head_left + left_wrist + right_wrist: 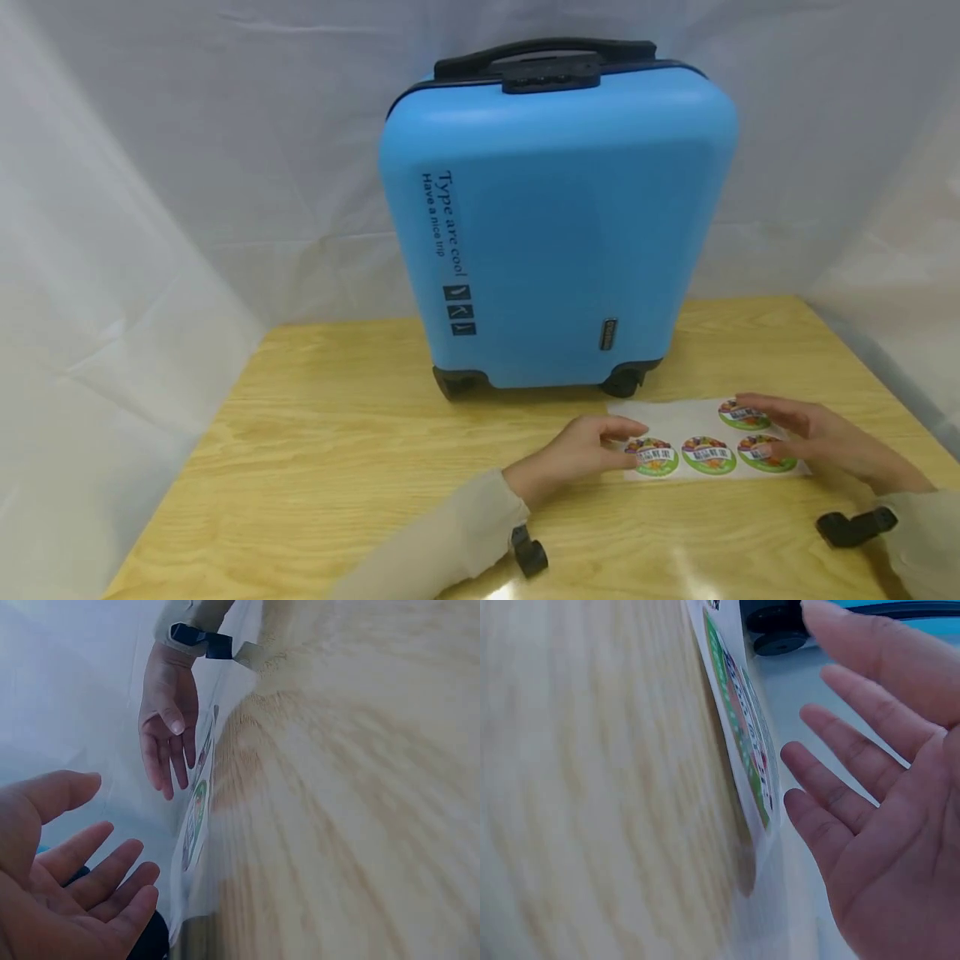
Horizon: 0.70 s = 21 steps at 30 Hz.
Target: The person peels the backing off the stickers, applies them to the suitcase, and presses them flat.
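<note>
A white sheet of round fruit stickers (666, 412) lies on the table in front of a blue suitcase (555, 225). Several green-rimmed stickers show on it, and its upper left part is bare. My left hand (573, 454) hovers by the sheet's left end, fingers loosely bent and apart. At the other end is my right hand (840, 442), its fingers over the right-hand stickers. In the right wrist view, the right hand (900, 795) has spread fingers and nothing in its grasp. The left wrist view likewise shows the left hand (75, 877) holding nothing.
The suitcase stands upright on its wheels (622, 382) near the table's back edge, its black handle (547, 52) on top. White sheeting (135, 208) hangs behind and beside the wooden table (330, 433).
</note>
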{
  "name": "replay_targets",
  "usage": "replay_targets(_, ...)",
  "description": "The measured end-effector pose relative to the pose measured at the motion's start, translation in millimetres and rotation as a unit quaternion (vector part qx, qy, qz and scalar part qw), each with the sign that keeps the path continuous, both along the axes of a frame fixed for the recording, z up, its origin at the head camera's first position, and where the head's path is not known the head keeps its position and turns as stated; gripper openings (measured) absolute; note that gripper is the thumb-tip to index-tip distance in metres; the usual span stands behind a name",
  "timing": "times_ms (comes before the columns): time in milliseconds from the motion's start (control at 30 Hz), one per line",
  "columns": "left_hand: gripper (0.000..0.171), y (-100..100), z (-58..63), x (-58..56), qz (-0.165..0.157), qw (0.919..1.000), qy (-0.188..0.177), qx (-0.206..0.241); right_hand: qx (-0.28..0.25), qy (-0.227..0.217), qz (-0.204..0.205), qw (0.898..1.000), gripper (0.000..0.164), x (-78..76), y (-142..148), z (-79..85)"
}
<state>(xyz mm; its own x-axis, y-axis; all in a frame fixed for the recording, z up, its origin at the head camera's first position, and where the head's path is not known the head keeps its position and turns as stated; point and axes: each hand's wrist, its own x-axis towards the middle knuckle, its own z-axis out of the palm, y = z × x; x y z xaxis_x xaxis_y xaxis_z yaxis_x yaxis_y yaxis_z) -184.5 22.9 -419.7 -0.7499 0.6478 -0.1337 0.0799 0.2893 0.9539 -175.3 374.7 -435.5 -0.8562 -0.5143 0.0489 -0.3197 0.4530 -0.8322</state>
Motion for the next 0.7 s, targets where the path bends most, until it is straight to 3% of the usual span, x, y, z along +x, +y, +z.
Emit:
replay_targets(67,0.038,5,-2.0,-1.4,0.013,0.9996,-0.018,0.018,-0.005,-0.016,0.0,1.0,0.058,-1.2,0,-1.1)
replay_targets(200,0.036,14,-6.5,-3.8,0.028,0.9988,-0.021,0.035,-0.033,-0.05,0.018,0.998,0.061,-3.2,0,-3.1)
replay_targets(433,0.035,24,-11.9,-5.3,0.048,0.998,-0.028,0.031,-0.051,-0.084,0.039,0.994,0.06,-5.5,0,-6.6)
replay_targets(600,0.038,24,-14.6,-6.7,0.054,0.9983,-0.018,0.01,-0.022,-0.016,0.032,0.999,0.053,-7.8,-1,-11.2)
replay_targets(700,0.039,21,-16.9,-7.2,0.058,0.998,0.01,-0.022,-0.026,0.013,0.044,0.999,0.049,-8.3,-4,-15.3)
